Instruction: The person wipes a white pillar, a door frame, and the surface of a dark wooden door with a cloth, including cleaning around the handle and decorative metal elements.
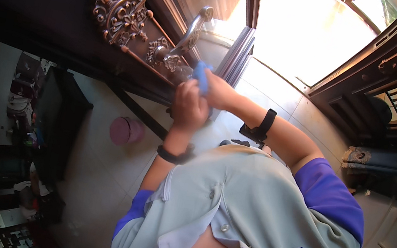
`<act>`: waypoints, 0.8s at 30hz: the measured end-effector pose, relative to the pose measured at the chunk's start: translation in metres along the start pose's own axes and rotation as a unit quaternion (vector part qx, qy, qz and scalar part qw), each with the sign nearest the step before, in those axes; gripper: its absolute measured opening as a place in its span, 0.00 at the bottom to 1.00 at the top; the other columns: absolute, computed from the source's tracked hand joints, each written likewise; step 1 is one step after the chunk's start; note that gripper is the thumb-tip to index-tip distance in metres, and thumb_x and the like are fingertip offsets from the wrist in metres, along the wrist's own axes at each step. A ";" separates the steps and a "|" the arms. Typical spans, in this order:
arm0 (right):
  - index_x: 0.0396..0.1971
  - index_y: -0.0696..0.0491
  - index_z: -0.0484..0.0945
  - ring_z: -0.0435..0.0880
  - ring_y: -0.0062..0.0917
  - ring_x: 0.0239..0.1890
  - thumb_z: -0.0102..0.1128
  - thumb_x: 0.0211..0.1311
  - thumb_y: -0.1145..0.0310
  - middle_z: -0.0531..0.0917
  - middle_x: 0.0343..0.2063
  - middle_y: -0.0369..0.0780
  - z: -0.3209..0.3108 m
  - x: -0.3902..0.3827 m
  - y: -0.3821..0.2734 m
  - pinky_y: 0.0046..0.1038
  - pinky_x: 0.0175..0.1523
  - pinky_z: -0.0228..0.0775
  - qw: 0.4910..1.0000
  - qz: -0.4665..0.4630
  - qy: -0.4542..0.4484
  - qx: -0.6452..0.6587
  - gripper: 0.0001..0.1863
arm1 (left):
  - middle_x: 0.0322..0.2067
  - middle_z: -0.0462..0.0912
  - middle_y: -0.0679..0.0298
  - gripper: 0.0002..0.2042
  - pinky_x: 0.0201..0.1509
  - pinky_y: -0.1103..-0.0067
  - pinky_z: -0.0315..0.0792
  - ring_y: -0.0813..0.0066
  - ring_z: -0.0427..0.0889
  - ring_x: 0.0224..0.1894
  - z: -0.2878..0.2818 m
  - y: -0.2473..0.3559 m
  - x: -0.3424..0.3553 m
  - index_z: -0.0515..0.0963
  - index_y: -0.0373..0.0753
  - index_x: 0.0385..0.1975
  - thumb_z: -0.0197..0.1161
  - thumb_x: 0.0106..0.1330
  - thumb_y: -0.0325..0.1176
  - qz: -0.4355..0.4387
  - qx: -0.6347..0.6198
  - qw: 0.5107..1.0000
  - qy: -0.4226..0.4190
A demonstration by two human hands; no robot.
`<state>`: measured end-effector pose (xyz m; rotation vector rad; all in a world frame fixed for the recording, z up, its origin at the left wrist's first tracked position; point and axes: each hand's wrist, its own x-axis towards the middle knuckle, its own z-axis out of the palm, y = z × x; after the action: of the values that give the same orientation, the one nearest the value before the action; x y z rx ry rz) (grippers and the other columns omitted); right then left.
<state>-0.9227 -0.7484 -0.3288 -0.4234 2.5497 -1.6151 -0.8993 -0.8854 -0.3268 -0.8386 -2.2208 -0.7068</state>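
In front of me stands a dark door [35, 2] with an ornate bronze-coloured handle plate [121, 19] and a curved metal lever handle [192, 33]. My right hand [218, 91] grips a bunched blue cloth [201, 77], blurred by motion, close to the lower part of the plate. Just beside it, my left hand [191, 106] is closed, its curled fingers against the cloth and the other hand. What the left fingers hold, if anything, is hidden. Both wrists carry black bands.
Past the door edge is a bright doorway [309, 27]. A second dark door leaf [363, 78] stands at right, near a folded blue textile with a lace edge [381, 161]. On the tiled floor to the left sits a pink round bin [126, 131], near dark furniture [65, 117].
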 end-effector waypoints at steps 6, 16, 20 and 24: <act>0.41 0.60 0.65 0.76 0.52 0.40 0.45 0.60 0.59 0.77 0.35 0.56 0.010 -0.010 -0.001 0.44 0.46 0.66 1.000 -0.022 0.003 0.007 0.19 | 0.43 0.70 0.44 0.16 0.50 0.60 0.66 0.44 0.70 0.45 0.014 -0.010 -0.058 0.64 0.30 0.42 0.55 0.54 0.23 -0.110 -0.002 0.994 0.007; 0.35 0.60 0.65 0.76 0.51 0.37 0.44 0.61 0.59 0.77 0.31 0.57 0.000 -0.017 -0.005 0.45 0.43 0.67 0.999 0.033 -0.001 -0.021 0.16 | 0.42 0.73 0.47 0.13 0.49 0.63 0.69 0.46 0.73 0.45 -0.011 0.005 -0.051 0.69 0.32 0.39 0.58 0.54 0.26 -0.113 0.024 0.987 -0.111; 0.38 0.57 0.63 0.76 0.51 0.34 0.46 0.60 0.61 0.77 0.29 0.55 -0.011 -0.037 0.012 0.46 0.41 0.68 0.997 -0.001 0.027 -0.074 0.14 | 0.39 0.75 0.49 0.12 0.46 0.64 0.72 0.49 0.76 0.41 -0.029 0.017 -0.054 0.69 0.34 0.38 0.58 0.53 0.23 -0.043 0.009 0.992 -0.122; 0.37 0.57 0.66 0.75 0.50 0.36 0.47 0.59 0.66 0.76 0.31 0.53 -0.029 -0.068 0.020 0.45 0.42 0.66 0.992 -0.012 0.118 -0.052 0.11 | 0.37 0.75 0.52 0.13 0.42 0.65 0.73 0.51 0.76 0.38 -0.036 0.027 -0.040 0.69 0.35 0.37 0.60 0.52 0.21 0.039 -0.035 0.994 -0.096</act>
<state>-0.8681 -0.6960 -0.3390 -0.2859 2.8218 -1.6346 -0.8433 -0.9065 -0.3258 -1.0616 -2.3291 -0.6961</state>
